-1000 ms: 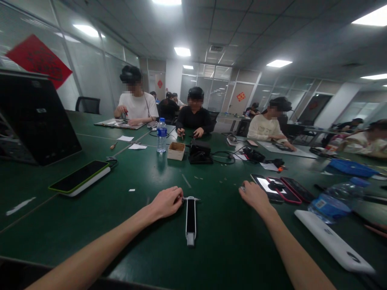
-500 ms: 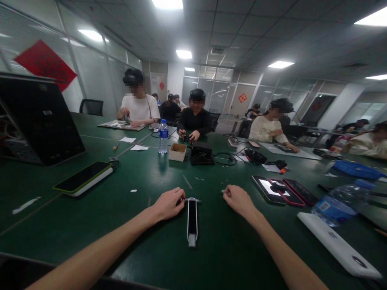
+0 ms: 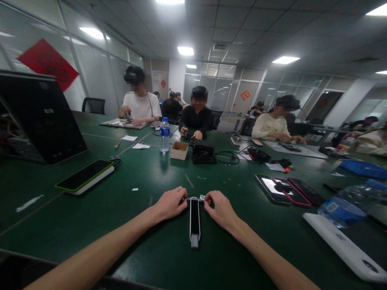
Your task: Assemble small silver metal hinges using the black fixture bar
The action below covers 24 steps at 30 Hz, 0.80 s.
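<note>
A long, narrow device with a white frame and a black face [image 3: 195, 217] lies on the green table, its pale grey end [image 3: 194, 241] towards me. A thin metal rod crosses its far end. My left hand [image 3: 171, 203] is closed in a pinch at the rod's left end, right beside the device. On the other side, my right hand [image 3: 220, 207] pinches a small whitish piece [image 3: 202, 197] against or close to the rod's right end. Whether that piece sits on the rod I cannot tell. The fingers partly hide both rod ends.
A green-edged handheld device [image 3: 86, 177] lies to the left. Phones [image 3: 273, 189], a water bottle [image 3: 343, 209] and a white casing [image 3: 341, 245] lie at right. Ahead stand a cardboard box [image 3: 179, 150] and an upright bottle [image 3: 165, 135]. Co-workers sit across the table.
My right hand has moved left, bringing the small whitish piece from apart to the right end of the rod. My left hand stays by the rod's left end.
</note>
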### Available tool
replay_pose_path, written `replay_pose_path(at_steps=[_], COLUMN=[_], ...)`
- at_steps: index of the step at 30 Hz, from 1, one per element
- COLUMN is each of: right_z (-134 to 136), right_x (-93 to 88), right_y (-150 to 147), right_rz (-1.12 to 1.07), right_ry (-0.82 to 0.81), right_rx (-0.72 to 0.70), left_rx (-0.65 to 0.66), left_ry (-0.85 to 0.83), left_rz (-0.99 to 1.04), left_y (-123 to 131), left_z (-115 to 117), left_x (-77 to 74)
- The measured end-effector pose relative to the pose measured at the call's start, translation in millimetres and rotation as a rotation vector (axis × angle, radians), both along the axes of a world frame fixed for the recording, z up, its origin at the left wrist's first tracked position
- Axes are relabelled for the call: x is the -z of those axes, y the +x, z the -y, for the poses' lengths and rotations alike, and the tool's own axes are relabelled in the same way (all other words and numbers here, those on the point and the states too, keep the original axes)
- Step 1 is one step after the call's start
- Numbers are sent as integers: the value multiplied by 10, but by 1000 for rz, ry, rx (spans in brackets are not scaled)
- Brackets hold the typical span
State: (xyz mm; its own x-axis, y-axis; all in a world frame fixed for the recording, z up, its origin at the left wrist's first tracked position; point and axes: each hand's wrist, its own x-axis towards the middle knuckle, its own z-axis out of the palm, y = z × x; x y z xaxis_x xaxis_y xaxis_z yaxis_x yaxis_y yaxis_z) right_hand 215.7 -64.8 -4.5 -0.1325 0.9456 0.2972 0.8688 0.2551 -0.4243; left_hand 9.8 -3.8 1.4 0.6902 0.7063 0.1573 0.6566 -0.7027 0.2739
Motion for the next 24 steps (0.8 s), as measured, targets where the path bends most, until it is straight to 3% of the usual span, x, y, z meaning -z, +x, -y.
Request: replay_pose_path(at_steps=[14,24], right_z=[37,71], right_x=[-34,-38], right_y=[-41,-75], right_rz=[49,22], right_ry=[-100,-33], right_rx=[40,-96], left_rx=[-1,-7], left_ry=[24,3], left_rz=[-12,-21], left_y=[1,17], left_z=[9,26], left_x=[5,-21])
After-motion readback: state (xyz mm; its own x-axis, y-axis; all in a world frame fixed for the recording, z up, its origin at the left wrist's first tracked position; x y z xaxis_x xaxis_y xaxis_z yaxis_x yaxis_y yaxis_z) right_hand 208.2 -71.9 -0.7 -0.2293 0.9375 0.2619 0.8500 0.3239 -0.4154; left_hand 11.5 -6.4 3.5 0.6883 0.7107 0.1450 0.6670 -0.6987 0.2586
